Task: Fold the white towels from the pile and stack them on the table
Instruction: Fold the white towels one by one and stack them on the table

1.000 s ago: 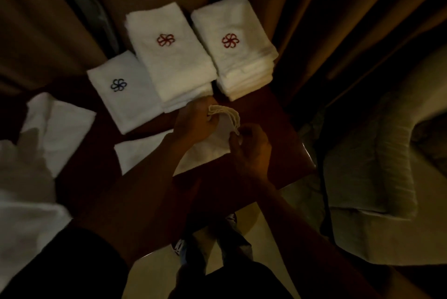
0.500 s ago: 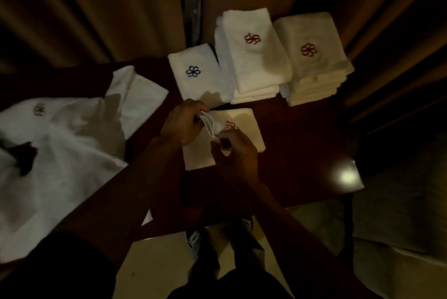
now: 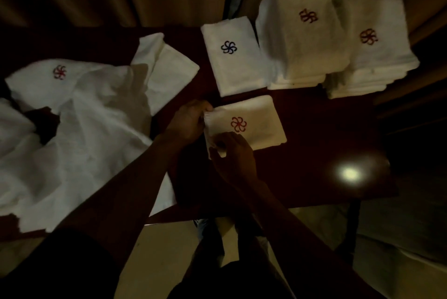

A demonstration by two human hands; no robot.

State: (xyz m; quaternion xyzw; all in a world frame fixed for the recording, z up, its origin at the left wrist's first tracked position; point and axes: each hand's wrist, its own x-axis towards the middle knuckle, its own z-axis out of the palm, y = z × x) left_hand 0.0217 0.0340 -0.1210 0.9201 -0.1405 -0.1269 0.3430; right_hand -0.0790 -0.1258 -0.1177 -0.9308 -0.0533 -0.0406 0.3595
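Head view: folded towel (image 3: 262, 115) on table (image 3: 326, 144), stacks (image 3: 302, 47) beyond.

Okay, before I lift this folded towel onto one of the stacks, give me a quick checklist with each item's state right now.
1. Grip on the folded towel: ok; left hand grips its left edge, right hand pinches its near corner.
2. Logo side up: ok, red logo shows.
3. Matching stack: ok; middle stack and right stack carry red logos, the blue-logo towel does not.
4. Stack edges square: cannot tell, blurred.
5. Bare table between towel and stacks: ok.
6. Work on the unfolded pile done: not ok, towels remain at left.
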